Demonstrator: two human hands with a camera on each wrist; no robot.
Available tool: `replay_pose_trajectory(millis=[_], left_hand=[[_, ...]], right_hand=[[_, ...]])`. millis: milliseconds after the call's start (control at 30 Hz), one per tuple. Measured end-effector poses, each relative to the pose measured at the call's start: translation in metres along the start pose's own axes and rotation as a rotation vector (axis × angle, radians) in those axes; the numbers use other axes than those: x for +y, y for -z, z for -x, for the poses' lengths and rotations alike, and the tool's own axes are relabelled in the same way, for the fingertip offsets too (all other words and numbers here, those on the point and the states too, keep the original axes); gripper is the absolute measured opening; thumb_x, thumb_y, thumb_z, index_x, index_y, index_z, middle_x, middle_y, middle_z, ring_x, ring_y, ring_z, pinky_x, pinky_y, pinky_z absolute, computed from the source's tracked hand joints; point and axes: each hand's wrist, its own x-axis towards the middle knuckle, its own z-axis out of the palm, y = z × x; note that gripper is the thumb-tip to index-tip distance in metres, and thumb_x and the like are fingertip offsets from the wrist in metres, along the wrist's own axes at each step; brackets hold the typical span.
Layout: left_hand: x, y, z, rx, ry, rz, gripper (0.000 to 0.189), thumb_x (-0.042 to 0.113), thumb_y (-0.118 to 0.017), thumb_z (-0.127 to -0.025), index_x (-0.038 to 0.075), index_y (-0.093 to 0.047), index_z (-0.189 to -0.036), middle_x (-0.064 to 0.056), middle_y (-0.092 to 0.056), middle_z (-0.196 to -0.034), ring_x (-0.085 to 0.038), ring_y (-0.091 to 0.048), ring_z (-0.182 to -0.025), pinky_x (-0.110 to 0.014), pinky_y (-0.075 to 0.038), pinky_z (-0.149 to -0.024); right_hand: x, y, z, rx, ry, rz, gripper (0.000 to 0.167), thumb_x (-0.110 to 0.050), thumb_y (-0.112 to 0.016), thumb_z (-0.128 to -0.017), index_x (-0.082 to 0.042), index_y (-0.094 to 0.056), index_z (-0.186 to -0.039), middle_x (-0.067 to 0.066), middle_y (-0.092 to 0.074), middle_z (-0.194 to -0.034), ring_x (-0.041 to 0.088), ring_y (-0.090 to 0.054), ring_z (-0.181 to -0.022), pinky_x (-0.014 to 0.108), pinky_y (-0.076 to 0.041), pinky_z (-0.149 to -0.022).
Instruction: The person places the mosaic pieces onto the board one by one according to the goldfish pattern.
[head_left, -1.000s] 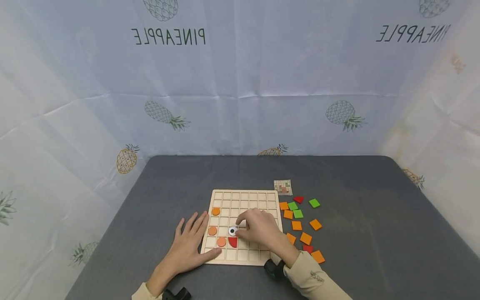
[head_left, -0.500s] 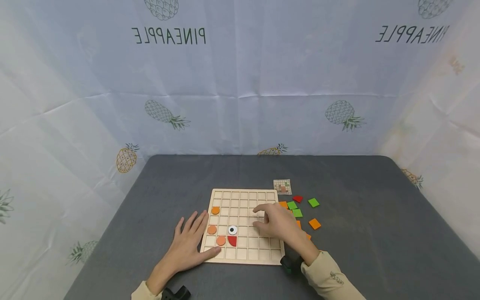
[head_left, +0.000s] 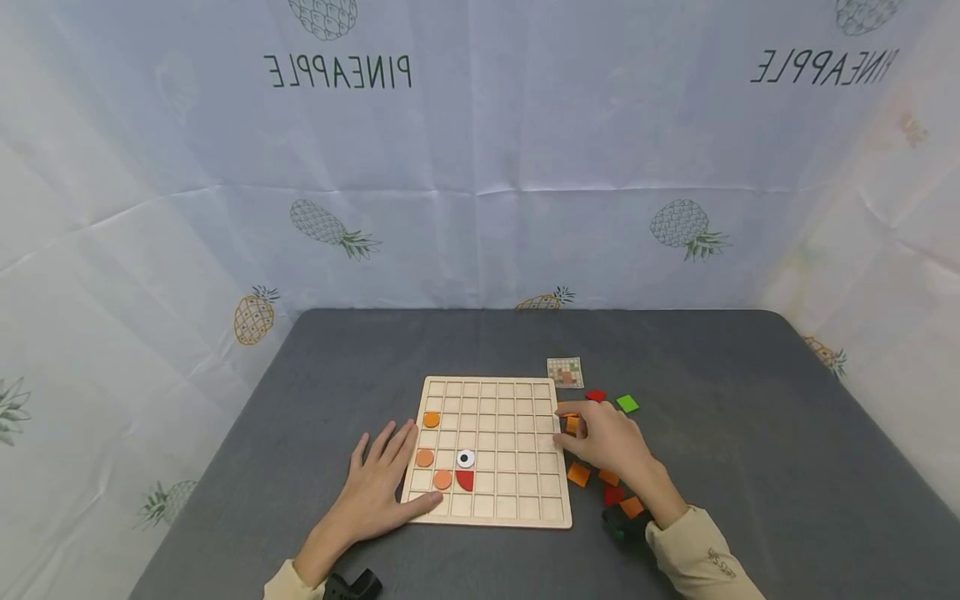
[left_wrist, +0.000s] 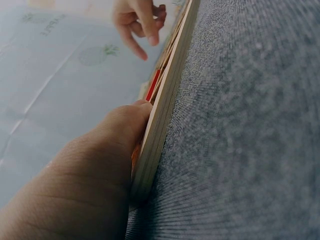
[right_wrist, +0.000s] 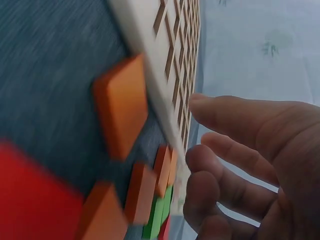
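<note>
Lying on a dark table (head_left: 720, 417), the wooden grid board (head_left: 517, 483) bears the left hand (head_left: 375, 492), spread at its left edge, while the right hand (head_left: 607, 437), thumb and forefinger parted in an unclosed grip, hovers by the right edge. Near that hand lie square orange tiles (head_left: 578, 475); on the grid sit a red rounded piece (head_left: 465, 481), three orange discs (head_left: 431, 420) and a white eye disc (head_left: 465, 458).

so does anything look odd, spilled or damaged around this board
The PINEAPPLE lettering on the backdrop reads backwards, as if mirrored. Loose tiles lie at mixed angles beside the board, but I see no spill or damage.
</note>
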Motion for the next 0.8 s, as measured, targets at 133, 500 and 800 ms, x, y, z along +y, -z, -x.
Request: replay_pose_trajectory(millis=[133, 500, 800], left_hand=[[0.000, 0.001, 0.000, 0.002, -0.003, -0.003, 0.108, 0.069, -0.071, -0.092, 0.004, -0.035, -0.170, -0.019, -0.036, -0.177, -0.050, -0.028, -0.164, -0.080, -0.011, -0.126], [0.000, 0.001, 0.000, -0.003, 0.002, -0.004, 0.107, 0.069, -0.071, -0.092, 0.004, -0.035, -0.170, -0.018, -0.036, -0.177, -0.050, -0.027, -0.165, -0.080, -0.010, -0.126], [0.000, 0.001, -0.001, -0.011, 0.007, -0.011, 0.108, 0.070, -0.070, -0.093, 0.005, -0.034, -0.170, -0.017, -0.035, -0.178, -0.049, -0.027, -0.165, -0.079, -0.010, -0.127]], right_hand=[[0.010, 0.005, 0.004, -0.014, -0.041, 0.014, 0.040, -0.021, -0.088, -0.092, -0.008, -0.079, -0.129, -0.003, -0.054, -0.060, 0.012, -0.047, -0.051, 0.023, -0.030, -0.047], [0.022, 0.010, 0.007, -0.041, -0.070, 0.021, 0.041, -0.024, -0.088, -0.092, -0.009, -0.079, -0.129, -0.001, -0.054, -0.062, 0.014, -0.049, -0.052, 0.026, -0.034, -0.048], [0.023, 0.006, 0.000, -0.054, -0.076, 0.042, 0.040, -0.023, -0.088, -0.091, -0.005, -0.080, -0.126, 0.000, -0.053, -0.059, 0.014, -0.049, -0.051, 0.026, -0.036, -0.048]])
